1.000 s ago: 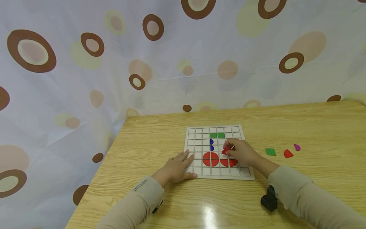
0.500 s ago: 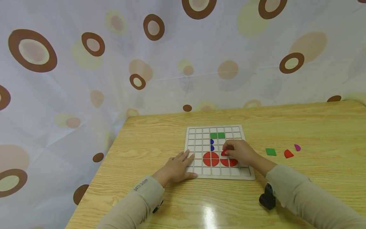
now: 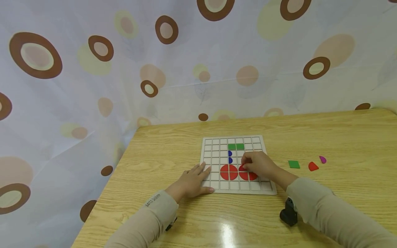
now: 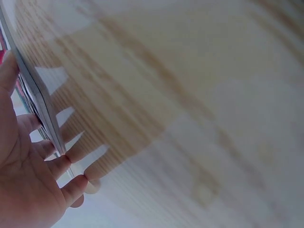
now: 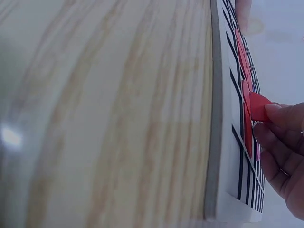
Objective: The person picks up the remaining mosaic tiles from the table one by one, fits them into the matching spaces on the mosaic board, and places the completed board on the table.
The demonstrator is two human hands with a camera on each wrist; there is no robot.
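A white grid board [image 3: 214, 186] lies on the table. My left hand [image 3: 190, 182] rests with spread, straight fingers on its left edge; the left wrist view shows the fingers [image 4: 73, 190] along that edge. My right hand [image 3: 260, 164] pinches a red quarter-circle piece [image 5: 259, 107] between thumb and fingers, its tip down at the board in the right wrist view. Directly below it, two red quarter pieces [image 3: 248, 176] form a lower half circle. To their left is a full red circle [image 3: 228, 172]. Two blue half circles [image 3: 230, 157] and two green squares [image 3: 236, 146] sit farther up.
Right of the board, a green parallelogram [image 3: 294, 164], a red quarter-circle piece [image 3: 313, 166] and a purple half circle [image 3: 323, 159] lie on the wooden table [image 3: 167, 151]. A patterned curtain [image 3: 198, 69] hangs behind the table.
My right hand has brought the red quarter-circle piece slightly down and left, close against the lower red half circle. My left hand has stayed in place.
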